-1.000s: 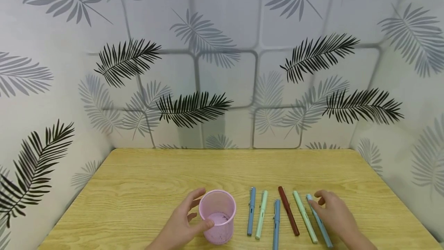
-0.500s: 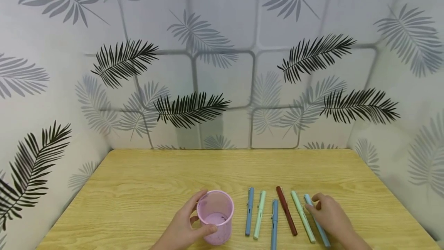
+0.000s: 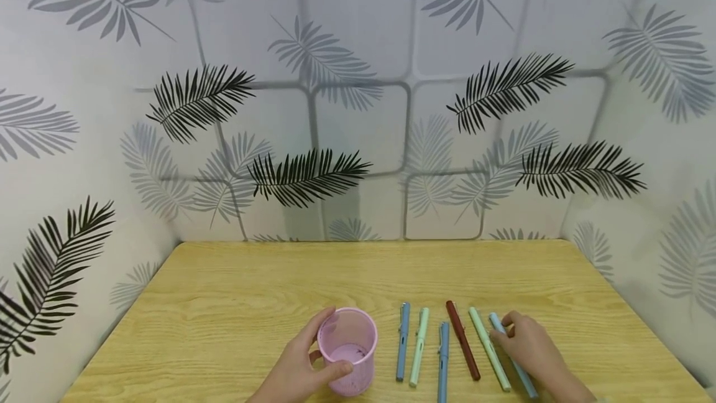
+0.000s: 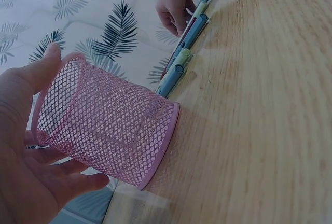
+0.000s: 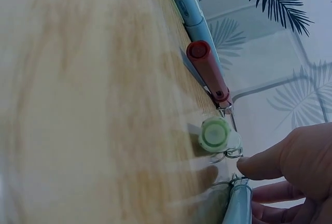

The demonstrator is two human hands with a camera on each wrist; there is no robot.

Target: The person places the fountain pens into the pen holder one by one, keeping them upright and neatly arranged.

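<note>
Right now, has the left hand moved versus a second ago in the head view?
Yes: the left hand has shifted slightly right, nearer the leftmost blue pen, which has stayed put on the table.

No words, numbers, labels or signs can be read in any of the views.
</note>
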